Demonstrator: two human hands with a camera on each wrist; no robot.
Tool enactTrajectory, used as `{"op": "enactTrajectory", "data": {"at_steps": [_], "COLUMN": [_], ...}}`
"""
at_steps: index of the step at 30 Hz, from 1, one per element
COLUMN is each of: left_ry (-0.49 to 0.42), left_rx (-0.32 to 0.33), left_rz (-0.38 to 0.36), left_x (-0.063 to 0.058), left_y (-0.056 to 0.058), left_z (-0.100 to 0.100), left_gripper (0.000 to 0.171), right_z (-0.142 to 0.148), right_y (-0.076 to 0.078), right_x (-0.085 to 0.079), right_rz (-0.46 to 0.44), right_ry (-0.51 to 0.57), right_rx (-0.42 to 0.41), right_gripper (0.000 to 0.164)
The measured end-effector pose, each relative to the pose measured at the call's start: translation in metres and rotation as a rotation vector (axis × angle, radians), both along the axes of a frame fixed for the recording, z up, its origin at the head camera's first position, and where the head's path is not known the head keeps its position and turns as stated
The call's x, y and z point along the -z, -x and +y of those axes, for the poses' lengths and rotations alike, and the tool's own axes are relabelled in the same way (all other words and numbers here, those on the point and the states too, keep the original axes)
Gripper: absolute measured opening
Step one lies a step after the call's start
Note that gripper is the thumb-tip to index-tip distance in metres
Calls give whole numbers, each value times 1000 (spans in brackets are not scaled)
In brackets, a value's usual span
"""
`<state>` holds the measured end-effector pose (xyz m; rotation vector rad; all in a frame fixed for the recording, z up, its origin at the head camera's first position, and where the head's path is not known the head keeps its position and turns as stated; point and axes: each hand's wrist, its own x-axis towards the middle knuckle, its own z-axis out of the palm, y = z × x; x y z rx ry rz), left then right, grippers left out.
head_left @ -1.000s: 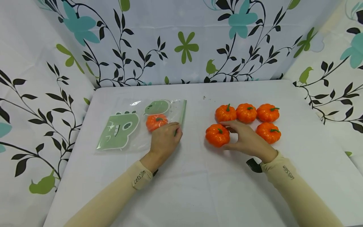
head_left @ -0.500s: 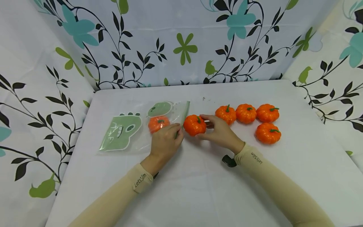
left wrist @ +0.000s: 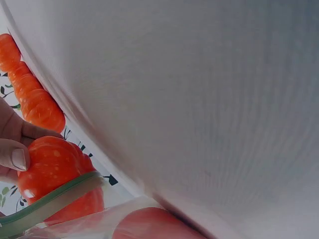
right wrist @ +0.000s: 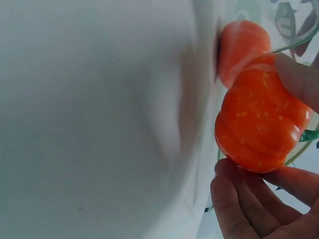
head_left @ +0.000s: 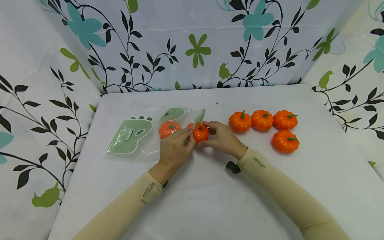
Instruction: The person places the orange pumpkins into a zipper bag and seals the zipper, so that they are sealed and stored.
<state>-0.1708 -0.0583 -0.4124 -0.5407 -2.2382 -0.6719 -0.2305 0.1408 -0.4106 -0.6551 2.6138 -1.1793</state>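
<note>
A clear zip bag (head_left: 129, 138) with a green dinosaur print lies on the table, and one orange toy pumpkin (head_left: 167, 130) is inside it. My left hand (head_left: 175, 148) pinches the bag's green zip edge near its opening. My right hand (head_left: 225, 138) grips a second orange pumpkin (head_left: 202, 135) by its side. That pumpkin is at the bag's mouth, its left part behind the green strip. In the right wrist view, thumb and fingers hold the pumpkin (right wrist: 261, 117) from opposite sides. The left wrist view shows the zip strip (left wrist: 55, 199) crossing in front of it.
Several orange pumpkins stand at the right: three in a back row (head_left: 262, 120) and one (head_left: 285, 141) in front. The white table (head_left: 210, 200) is bordered by a patterned cloth (head_left: 168, 30) at the back and sides.
My right hand has carried the pumpkin left from beside the others to the bag's mouth, where it is now partly inside. My left hand has kept its hold on the bag's edge.
</note>
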Motion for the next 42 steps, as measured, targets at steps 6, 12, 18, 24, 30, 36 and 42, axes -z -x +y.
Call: {"op": "enactTrajectory", "data": {"at_steps": [6, 12, 18, 24, 30, 36, 42], "left_ry": [15, 7, 8, 3, -20, -9, 19], "left_rx": [13, 33, 48, 47, 28, 16, -12], "left_rz": [28, 76, 79, 67, 53, 29, -22], "left_x": [0, 1, 2, 4, 5, 4, 3], "left_y": [0, 0, -1, -2, -1, -2, -3], "left_z": [0, 1, 3, 3, 0, 0, 2], "left_gripper": [16, 16, 17, 17, 17, 16, 11], "right_z": [-10, -20, -29, -34, -29, -22, -20], "right_y": [3, 5, 5, 5, 4, 5, 7], "right_x": [-5, -5, -3, 3, 11, 11, 11], "right_rz": [31, 73, 99, 57, -80, -153, -174], "right_ry": [-79, -106, -81, -31, 86, 116, 99], "right_rx": [-50, -81, -96, -98, -119, -80, -14], "right_gripper": [81, 65, 45, 60, 55, 71, 75]}}
